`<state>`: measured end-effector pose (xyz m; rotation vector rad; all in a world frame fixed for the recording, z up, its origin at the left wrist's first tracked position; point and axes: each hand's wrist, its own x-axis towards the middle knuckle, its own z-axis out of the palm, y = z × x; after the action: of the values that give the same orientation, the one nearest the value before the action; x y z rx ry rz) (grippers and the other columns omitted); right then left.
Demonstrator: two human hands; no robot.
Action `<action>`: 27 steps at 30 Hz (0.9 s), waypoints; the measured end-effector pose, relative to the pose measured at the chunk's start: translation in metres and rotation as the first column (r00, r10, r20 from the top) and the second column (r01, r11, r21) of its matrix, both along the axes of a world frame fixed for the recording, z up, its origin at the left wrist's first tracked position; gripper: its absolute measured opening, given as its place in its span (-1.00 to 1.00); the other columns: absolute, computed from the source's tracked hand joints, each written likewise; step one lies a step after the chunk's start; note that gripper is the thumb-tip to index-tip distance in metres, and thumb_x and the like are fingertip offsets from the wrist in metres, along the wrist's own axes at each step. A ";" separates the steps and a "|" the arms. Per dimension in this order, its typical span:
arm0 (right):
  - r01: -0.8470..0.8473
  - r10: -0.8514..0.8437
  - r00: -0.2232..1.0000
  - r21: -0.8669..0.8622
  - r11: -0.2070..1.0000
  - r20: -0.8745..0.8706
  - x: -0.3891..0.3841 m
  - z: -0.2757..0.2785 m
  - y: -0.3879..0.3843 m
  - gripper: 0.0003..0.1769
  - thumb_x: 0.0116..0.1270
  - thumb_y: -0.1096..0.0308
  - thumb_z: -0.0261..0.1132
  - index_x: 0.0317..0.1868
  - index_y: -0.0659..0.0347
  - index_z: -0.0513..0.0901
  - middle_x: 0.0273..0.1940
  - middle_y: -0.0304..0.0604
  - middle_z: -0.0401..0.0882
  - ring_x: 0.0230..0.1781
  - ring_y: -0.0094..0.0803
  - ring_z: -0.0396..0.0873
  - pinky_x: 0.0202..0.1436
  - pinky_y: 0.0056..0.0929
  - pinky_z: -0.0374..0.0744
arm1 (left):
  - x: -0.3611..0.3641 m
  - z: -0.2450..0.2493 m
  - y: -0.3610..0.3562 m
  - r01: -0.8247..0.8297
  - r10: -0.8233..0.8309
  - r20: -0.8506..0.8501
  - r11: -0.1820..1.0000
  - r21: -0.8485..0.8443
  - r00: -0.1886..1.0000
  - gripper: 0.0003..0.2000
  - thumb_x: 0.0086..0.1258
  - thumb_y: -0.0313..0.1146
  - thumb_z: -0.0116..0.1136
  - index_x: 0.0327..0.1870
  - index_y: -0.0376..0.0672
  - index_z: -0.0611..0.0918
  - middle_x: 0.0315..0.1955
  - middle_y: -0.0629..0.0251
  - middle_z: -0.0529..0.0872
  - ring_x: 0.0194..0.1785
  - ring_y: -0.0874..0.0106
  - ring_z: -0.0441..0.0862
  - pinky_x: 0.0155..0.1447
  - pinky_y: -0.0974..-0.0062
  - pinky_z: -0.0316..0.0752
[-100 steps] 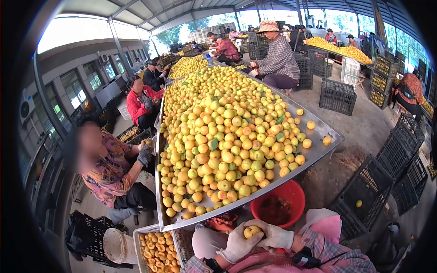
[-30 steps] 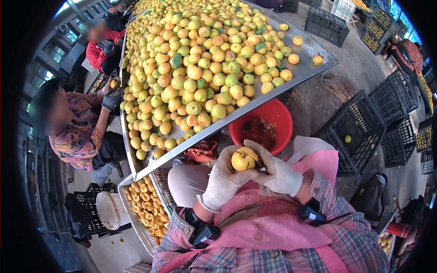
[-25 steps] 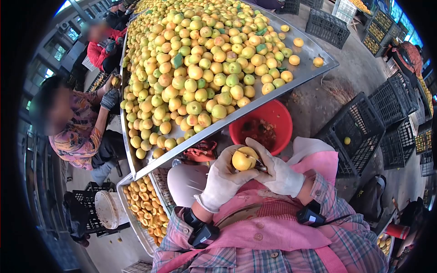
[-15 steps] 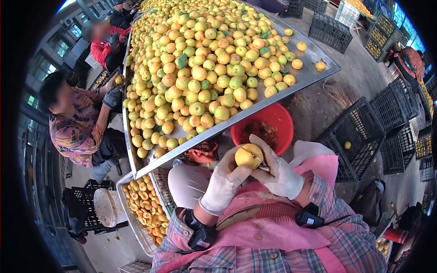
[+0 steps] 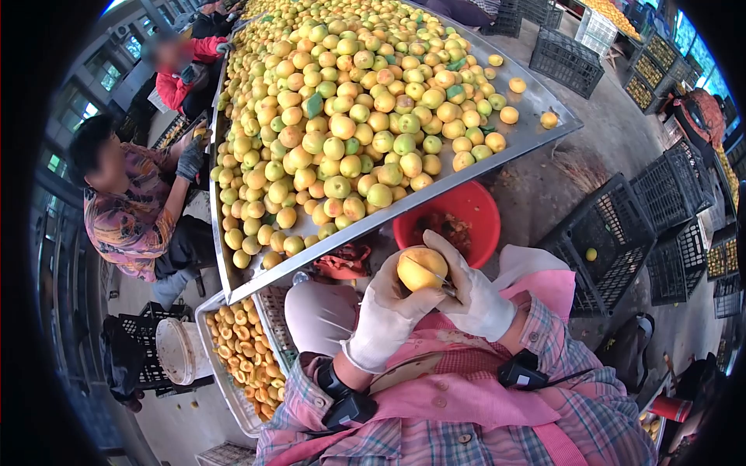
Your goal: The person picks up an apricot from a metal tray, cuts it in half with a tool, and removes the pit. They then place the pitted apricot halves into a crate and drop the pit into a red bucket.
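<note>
1. Fruit (image 5: 420,268): yellow-orange, smooth and round, held over the lap just near of the red tub (image 5: 483,208).
2. It has turned slightly in the last second, with the knife (image 5: 446,286) at its right side; the cut looks under way.
3. Left hand (image 5: 386,314): gloved fingers wrapped round the fruit.
4. Right hand (image 5: 472,295): fingers closed on the knife, forefinger along the fruit.
5. Far: heaped table (image 5: 536,128). Near left: tray (image 5: 208,361) of halves.

The hands (image 5: 386,311) have turned the apricot (image 5: 420,268) against the knife (image 5: 441,281).
</note>
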<state>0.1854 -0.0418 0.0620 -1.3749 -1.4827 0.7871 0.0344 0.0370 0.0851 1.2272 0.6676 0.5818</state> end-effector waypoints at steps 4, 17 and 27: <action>-0.056 0.054 0.996 0.022 0.998 0.075 0.008 -0.003 0.001 -0.07 0.24 0.54 0.26 0.53 0.16 -0.06 0.38 0.12 0.28 0.30 0.02 0.43 0.31 -0.24 0.46 | -0.001 -0.010 0.003 0.052 0.104 -0.228 0.806 0.590 0.968 -0.34 0.13 -0.25 0.49 0.21 -0.32 0.43 -0.02 0.26 0.62 -0.02 0.47 0.60 0.07 0.48 0.55; -0.068 0.068 0.998 -0.008 0.998 0.002 0.010 -0.007 0.005 -0.03 0.20 0.46 0.34 0.54 0.11 -0.02 0.40 0.07 0.27 0.34 -0.07 0.40 0.37 -0.29 0.41 | 0.000 -0.035 0.002 0.040 -0.006 -0.130 0.965 0.259 0.992 -0.38 0.21 -0.24 0.42 0.23 -0.31 0.39 -0.03 0.25 0.62 -0.01 0.47 0.59 0.09 0.46 0.53; -0.162 0.162 0.976 0.009 0.987 -0.149 0.000 -0.001 -0.002 -0.14 0.03 0.55 0.42 0.36 0.11 0.26 0.22 -0.08 0.40 0.24 -0.20 0.45 0.34 -0.32 0.40 | 0.002 -0.021 -0.009 0.063 0.165 -0.340 0.820 0.569 0.926 -0.50 -0.05 -0.15 0.49 -0.17 -0.26 0.55 -0.37 0.10 0.67 -0.30 0.17 0.68 -0.21 0.33 0.57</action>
<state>0.1854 -0.0442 0.0615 -1.1810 -1.4885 0.9746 0.0361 0.0276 0.0640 1.9293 0.8861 0.6209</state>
